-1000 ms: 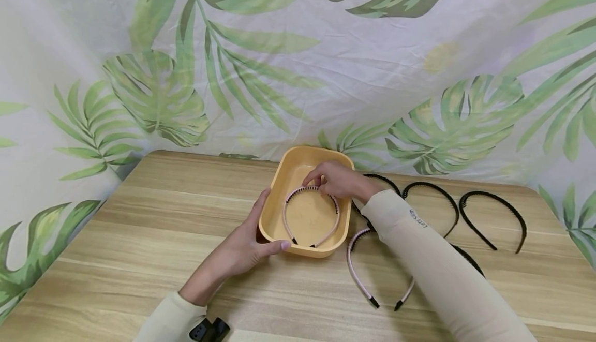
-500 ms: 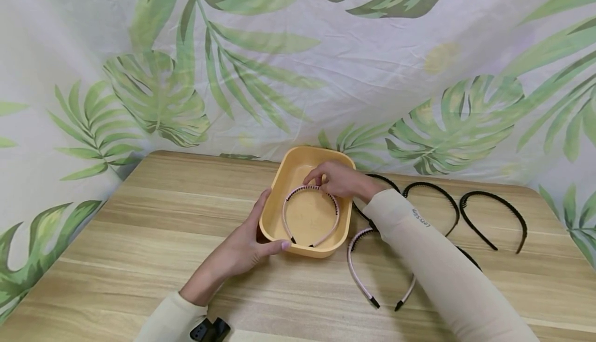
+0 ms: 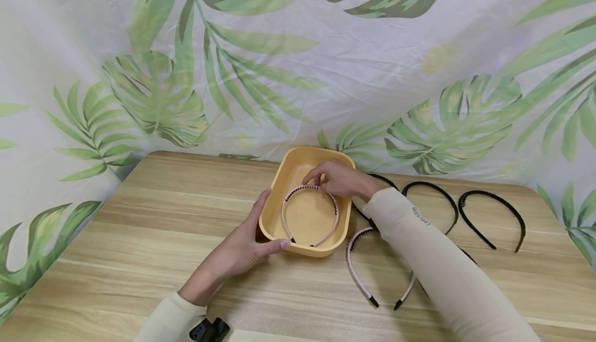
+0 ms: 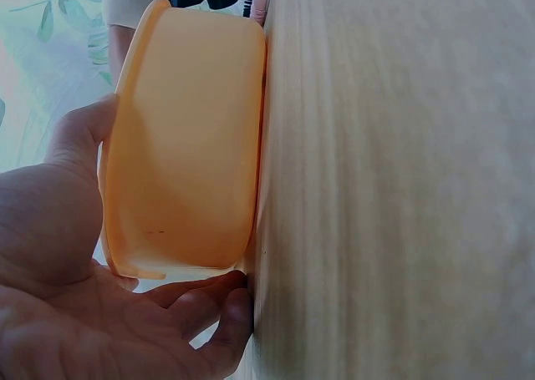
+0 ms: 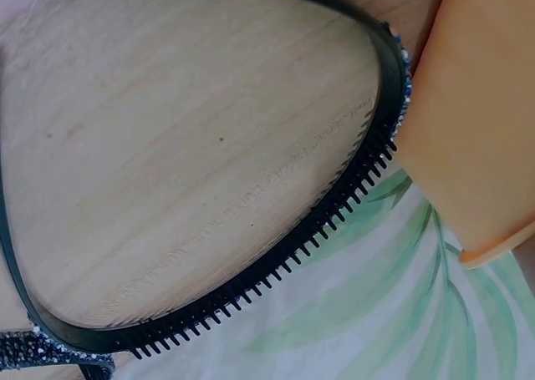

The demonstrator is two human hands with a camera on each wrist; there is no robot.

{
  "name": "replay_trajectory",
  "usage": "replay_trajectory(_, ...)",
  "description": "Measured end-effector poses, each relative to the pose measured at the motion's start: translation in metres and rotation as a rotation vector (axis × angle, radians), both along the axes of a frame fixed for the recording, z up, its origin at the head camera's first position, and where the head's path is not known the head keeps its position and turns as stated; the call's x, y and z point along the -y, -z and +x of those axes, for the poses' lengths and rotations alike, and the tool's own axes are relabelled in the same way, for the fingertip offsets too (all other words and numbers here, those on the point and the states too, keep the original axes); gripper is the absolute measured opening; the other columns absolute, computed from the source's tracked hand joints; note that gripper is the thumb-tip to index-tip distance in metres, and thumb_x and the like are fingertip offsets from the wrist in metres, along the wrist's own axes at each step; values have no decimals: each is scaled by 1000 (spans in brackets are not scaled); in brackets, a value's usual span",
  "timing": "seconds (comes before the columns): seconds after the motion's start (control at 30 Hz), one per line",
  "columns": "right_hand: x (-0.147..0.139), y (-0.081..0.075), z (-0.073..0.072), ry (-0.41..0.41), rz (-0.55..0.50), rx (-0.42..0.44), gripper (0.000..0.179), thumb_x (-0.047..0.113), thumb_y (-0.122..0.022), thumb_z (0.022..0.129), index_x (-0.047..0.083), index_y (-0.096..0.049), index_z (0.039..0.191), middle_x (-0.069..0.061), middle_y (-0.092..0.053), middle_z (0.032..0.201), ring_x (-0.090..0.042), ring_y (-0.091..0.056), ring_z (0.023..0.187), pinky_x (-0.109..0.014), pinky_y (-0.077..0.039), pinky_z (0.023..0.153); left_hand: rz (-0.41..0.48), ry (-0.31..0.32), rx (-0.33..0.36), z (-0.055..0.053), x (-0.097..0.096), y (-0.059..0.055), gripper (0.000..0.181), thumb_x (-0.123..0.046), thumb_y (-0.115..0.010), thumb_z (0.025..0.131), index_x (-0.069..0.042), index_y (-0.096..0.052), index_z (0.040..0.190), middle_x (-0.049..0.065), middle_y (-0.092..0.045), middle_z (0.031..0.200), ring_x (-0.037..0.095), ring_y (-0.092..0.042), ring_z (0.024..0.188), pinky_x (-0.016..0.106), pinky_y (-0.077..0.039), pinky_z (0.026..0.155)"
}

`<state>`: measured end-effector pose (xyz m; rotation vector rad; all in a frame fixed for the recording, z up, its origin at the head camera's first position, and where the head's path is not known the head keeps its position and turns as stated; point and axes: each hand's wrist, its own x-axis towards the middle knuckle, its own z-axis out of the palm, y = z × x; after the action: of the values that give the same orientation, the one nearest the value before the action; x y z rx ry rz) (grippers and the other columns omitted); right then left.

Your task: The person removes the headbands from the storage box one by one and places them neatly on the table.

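Note:
In the head view, my left hand (image 3: 237,246) grips a yellow plastic bin (image 3: 316,252) at its front left corner, thumb over the front rim and fingers along the left side. The left wrist view has the bin's outer wall (image 4: 188,138) close against the palm side. My right hand (image 3: 340,178) reaches over the bin's right rim and pinches the top of a pink headband (image 3: 283,212) with inner teeth. This headband lies inside the bin, its black tips toward the front wall. Below the right wrist, a black toothed headband (image 5: 251,271) with glittery trim shows beside the bin.
Right of the bin, a second pink headband (image 3: 356,274) lies on the wooden table (image 3: 163,218), partly under my right sleeve. Several black headbands lie farther back, including one at the far right (image 3: 512,211) and one beside it (image 3: 442,193). A leaf-print cloth (image 3: 279,73) hangs behind.
My right forearm has shifted slightly rightward, covering more of a dark headband under it. Both hands, the bin and the pink headband in it stay almost where they were.

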<state>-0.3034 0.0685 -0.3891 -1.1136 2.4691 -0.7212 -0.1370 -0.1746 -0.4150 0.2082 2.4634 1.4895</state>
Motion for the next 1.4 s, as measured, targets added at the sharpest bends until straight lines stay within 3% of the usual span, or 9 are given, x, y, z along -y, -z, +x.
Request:
replay_trajectory(0.5, 4, -1, 3, 6, -34, 41, 45, -15, -53, 87, 3, -77, 120, -18, -71, 99, -13, -56, 79, -21, -43, 65, 13, 8, 1, -1, -1, 2, 115, -31, -82, 93, -30, 5, 170, 15, -30, 171, 29, -40, 152, 53, -25, 125)
replay_trajectory(0.8, 6, 0, 5, 4, -54, 23, 45, -16, -51, 87, 1, -77, 119, -19, -70, 97, -12, -56, 75, -21, -44, 67, 25, 14, -1, -1, -1, 1, 119, -34, -83, 92, -25, 6, 170, 18, -27, 172, 29, -39, 153, 50, -29, 124)
replay_trajectory(1.4, 1, -3, 4, 55, -120, 43, 33, -10, -58, 93, 0, -78, 117, -14, -74, 101, -22, -68, 93, -23, -50, 72, 28, 3, 3, -2, -1, 1, 118, -34, -83, 91, -26, 5, 170, 17, -29, 171, 28, -41, 151, 50, -28, 124)
